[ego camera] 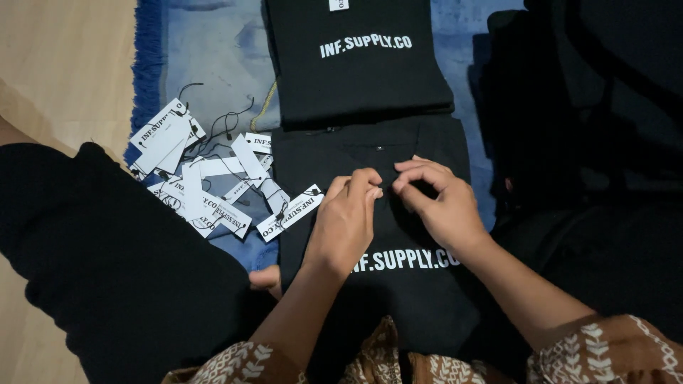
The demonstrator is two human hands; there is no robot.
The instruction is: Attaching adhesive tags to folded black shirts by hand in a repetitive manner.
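Here, the left hand (346, 217) and right hand (435, 201) meet fingertip to fingertip, pinched together on a folded black garment (398, 284) lying before the person; white tags (213, 181) lie scattered just left.

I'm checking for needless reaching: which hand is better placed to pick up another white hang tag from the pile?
Probably the left hand. The pile of white hang tags lies on its side, the closest tag just beside its wrist. The right hand would have to cross over the folded black garment.
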